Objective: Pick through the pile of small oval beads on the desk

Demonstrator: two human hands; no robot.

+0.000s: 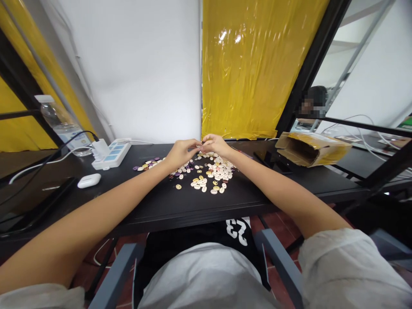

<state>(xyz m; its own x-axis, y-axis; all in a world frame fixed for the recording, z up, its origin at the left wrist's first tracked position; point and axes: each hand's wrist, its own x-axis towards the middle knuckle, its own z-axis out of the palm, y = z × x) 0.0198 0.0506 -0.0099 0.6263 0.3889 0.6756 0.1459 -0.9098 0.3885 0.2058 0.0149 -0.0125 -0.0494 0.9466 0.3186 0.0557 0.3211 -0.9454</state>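
Observation:
On the black table (pixel 161 204) lie many small oval pieces, cream and yellow ones (pixel 222 171) in the middle and purple ones (pixel 151 164) toward the left. My left hand (pixel 183 152) and my right hand (pixel 215 145) meet above the far side of these pieces. The fingers of both hands are pinched together at the fingertips, around something too small to make out. Part of the pile is hidden behind my hands and wrists.
At the left are a water bottle (pixel 66 124), a white power strip (pixel 112 154), a white earbud case (pixel 89 180) and a dark tablet (pixel 35 206). An open cardboard box (pixel 313 148) and a dark phone (pixel 283 166) lie at the right. Behind the box, a person's head (pixel 313 102) shows.

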